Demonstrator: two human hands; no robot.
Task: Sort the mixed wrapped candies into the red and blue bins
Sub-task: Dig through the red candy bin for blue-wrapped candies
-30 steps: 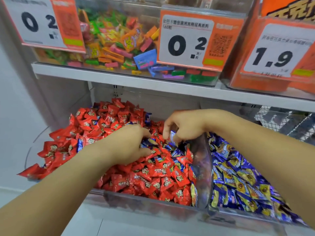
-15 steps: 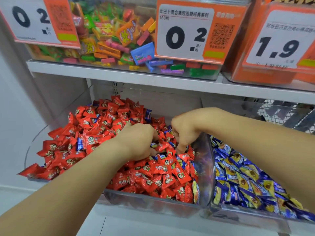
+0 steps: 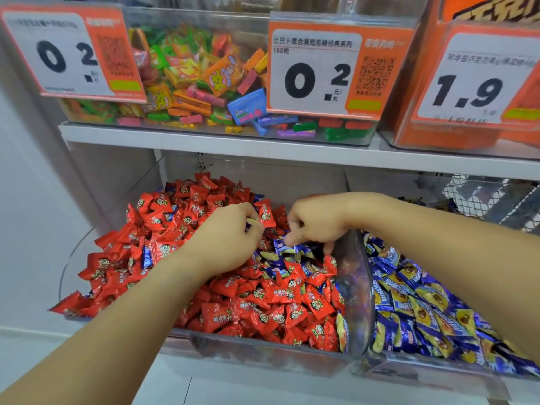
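Blue-wrapped candies lie scattered through my red bin, thickest in a patch just under my fingers beside the clear divider, with a few more strays off to the left among the red candies. My right hand is curled down into that patch, thumb and fingertips pinching one blue wrapper. My left hand is bunched close beside it, fingers curled on something small; I think it is a candy, but I cannot tell which colour. The blue bin sits just right of the divider, piled with blue and yellow wrappers.

What worries me is the heap: it is loose and slippery, so pulling one piece could drag red neighbours along with it, or bury other blue ones deeper. A weak pinch on a crinkly wrapper could also slip as I lift it over the divider
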